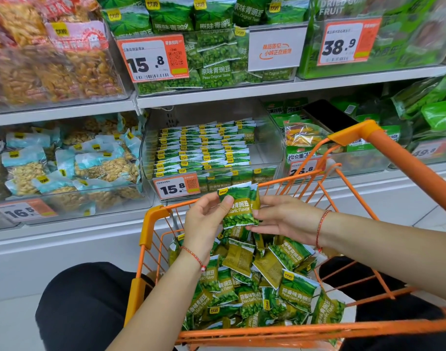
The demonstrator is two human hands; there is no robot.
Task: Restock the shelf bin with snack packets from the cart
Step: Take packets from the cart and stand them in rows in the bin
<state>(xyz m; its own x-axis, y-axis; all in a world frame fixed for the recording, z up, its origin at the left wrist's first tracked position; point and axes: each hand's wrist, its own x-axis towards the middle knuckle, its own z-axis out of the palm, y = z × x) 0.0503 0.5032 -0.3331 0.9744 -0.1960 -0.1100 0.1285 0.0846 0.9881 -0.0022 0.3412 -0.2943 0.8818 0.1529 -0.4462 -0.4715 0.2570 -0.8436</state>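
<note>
**Packets held over cart, bin ahead**

Knees in black trousers flank an orange wire cart on a pale tiled floor. Loose green packets heap in the cart. Left hand and right hand pinch a small stack of packets between them above the cart, both grips closed on it. Just beyond, a clear bin on the lower white shelf holds neat rows of packets; right side bare. Price tag on its front. Neighbouring bins hold other snacks.

Two hands, one cart — packets too many to count.
</note>
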